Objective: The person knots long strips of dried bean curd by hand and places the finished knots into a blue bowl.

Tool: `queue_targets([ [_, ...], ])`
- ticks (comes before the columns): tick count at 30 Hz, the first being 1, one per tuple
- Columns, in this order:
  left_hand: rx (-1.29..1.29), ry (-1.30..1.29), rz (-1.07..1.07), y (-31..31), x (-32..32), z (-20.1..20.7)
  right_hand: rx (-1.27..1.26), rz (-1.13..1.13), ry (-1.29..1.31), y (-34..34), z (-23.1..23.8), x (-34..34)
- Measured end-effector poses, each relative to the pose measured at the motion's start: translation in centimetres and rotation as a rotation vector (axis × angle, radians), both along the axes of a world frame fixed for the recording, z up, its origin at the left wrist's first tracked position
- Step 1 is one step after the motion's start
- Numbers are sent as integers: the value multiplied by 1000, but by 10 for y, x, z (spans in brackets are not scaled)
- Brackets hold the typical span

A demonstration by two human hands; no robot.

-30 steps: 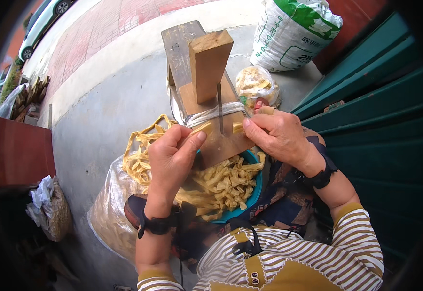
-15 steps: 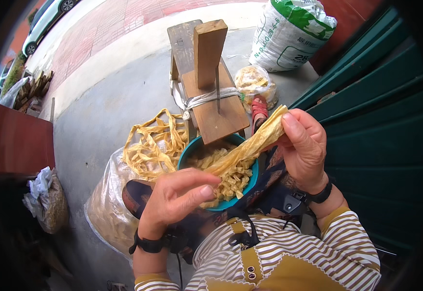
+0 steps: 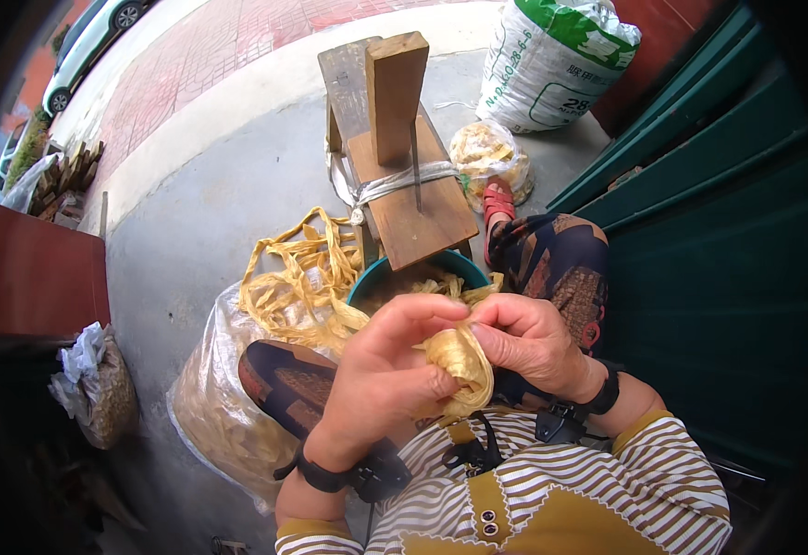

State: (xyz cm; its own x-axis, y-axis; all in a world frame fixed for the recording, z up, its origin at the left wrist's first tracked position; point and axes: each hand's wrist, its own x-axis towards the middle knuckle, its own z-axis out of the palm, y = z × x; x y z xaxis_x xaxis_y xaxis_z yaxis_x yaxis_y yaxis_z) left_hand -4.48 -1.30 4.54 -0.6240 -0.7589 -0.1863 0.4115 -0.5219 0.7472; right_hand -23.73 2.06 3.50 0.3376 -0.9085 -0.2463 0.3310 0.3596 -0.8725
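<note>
Close in front of my body, my left hand (image 3: 376,375) holds a folded loop of yellow crinkled strip (image 3: 460,363) between thumb and fingers. My right hand (image 3: 535,347) pinches the same strip at the loop's upper right side, thumb and fingertips pressed together. A tail of the strip seems to extend just beyond the fingers. Behind the hands is a teal basin (image 3: 467,265), its near part hidden by them; yellow pieces show inside. To its left, a tangle of long yellow strips (image 3: 298,277) lies on a clear plastic sack (image 3: 223,388).
A wooden stand (image 3: 420,222) with an upright block and metal rod, tied with white cloth, overhangs the basin. Beyond it are a clear bag of yellowish pieces (image 3: 487,153) and a white-green sack (image 3: 552,74). A green metal door (image 3: 700,240) is at right; another bag (image 3: 99,388) stands left.
The strip was stretched out between my hands and is now folded into a loop. My right hand has come down and left to meet my left hand, which now grips the strip.
</note>
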Motion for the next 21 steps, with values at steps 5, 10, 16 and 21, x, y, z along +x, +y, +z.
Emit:
queue_targets([
  [5,-103,-98,114,-1,-1,-15,-136,-136,275,-2,-16,6],
  [10,-547,-605,321,1,-5,-22,-493,-99,457,-6,-11,6],
  [16,-764,-624,307,5,1,-32,-332,-177,326,-2,-17,25],
  [21,-222,-168,201,11,2,-24,-349,-113,197,-4,-16,21],
])
